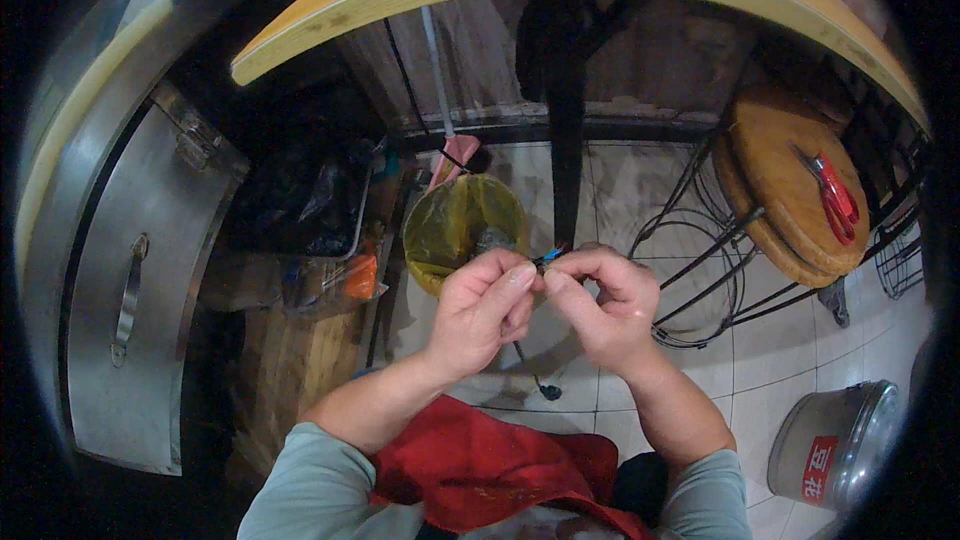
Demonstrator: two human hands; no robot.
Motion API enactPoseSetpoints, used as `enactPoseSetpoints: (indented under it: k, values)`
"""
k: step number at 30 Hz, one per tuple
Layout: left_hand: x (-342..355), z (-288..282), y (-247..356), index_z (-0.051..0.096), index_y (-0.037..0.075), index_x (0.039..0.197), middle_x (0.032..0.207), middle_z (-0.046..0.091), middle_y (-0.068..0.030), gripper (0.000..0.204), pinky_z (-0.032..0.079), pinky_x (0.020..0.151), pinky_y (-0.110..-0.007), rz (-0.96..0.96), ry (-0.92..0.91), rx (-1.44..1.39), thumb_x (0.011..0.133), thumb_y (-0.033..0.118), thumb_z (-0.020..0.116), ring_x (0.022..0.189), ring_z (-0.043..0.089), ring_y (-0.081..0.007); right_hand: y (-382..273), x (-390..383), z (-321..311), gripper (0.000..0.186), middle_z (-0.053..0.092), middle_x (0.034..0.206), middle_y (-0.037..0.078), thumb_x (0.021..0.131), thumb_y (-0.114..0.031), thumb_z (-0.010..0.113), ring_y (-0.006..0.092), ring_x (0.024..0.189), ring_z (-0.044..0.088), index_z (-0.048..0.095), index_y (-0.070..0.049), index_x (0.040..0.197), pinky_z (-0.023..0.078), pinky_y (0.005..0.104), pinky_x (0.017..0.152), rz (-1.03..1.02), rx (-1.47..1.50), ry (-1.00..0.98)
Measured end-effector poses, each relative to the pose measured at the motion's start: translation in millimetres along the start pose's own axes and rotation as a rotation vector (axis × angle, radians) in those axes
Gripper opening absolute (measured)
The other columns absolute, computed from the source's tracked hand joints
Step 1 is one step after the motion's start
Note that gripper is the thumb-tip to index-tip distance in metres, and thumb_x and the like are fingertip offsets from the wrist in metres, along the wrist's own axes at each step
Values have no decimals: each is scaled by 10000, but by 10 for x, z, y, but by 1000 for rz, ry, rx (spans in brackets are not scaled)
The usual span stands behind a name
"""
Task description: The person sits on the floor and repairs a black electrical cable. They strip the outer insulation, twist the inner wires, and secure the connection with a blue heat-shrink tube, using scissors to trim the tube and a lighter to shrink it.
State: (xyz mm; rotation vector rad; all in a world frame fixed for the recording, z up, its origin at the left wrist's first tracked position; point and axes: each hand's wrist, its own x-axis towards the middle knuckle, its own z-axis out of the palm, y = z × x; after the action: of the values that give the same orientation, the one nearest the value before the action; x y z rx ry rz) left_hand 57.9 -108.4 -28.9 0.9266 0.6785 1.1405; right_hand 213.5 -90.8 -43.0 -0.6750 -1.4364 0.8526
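Left hand and right hand both pinch the wire, thumbs to fingers, fingertips nearly meeting, near the yellow bin. Looks light, bendy, probably fragile at the blue end; best held by its dark part.

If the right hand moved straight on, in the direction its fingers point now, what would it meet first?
Most likely the left hand: the right hand points toward it, with a small dark piece pinched where they come together. Whether the hands touch is unclear.
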Motion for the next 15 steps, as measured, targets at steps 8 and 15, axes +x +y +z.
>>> enactPoseSetpoints:
  k: [8, 15]
  values:
    - [28, -56, -35, 553, 11, 952, 673, 500, -2, 154, 360, 485, -201, 85, 20, 290, 944, 158, 507, 562, 440, -51, -7, 22, 0, 34, 638, 727, 47, 793, -21, 643, 79, 649, 577, 631, 9, 804, 469, 230, 589, 59, -55, 20]
    - [71, -88, -2, 587, -22, 979, 804, 576, -31, 152, 442, 668, -227, 324, 89, 661, 878, 92, 590, 746, 540, -89, -5, 53, -24, 40, 621, 683, 65, 759, -25, 655, 109, 579, 569, 628, 5, 768, 457, 251, 529, 16, -121, -42]
